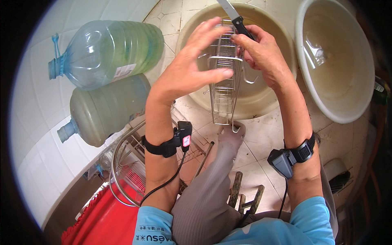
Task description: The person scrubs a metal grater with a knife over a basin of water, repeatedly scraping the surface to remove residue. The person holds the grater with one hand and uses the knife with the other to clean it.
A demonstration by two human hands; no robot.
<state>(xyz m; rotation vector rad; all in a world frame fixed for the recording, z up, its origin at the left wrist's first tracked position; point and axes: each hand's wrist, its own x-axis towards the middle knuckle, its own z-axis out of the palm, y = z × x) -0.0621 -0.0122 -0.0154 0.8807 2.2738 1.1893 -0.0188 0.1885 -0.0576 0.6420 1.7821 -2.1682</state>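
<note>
My right hand point(263, 52) grips the black handle of a knife point(242, 29), its blade pointing up and away from me. The fingers of that hand also lie against the side of a narrow metal wire rack point(226, 58), which has hooked wire ends. Around the rack's left side, my left hand point(191, 65) is spread, thumb in front of the wires and fingers apart. Whether it touches the wires I cannot tell. The rack is held over the near part of a round beige basin point(260, 105) with water in it. Its near end reaches above my foot.
A white basin point(301, 58) with cloudy water stands at right. Two large plastic bottles point(92, 55) lie at left. Below them is a metal wire rack point(131, 177) beside red cloth point(107, 211). A wooden stool point(235, 190) stands near my legs on the tiled floor point(260, 144).
</note>
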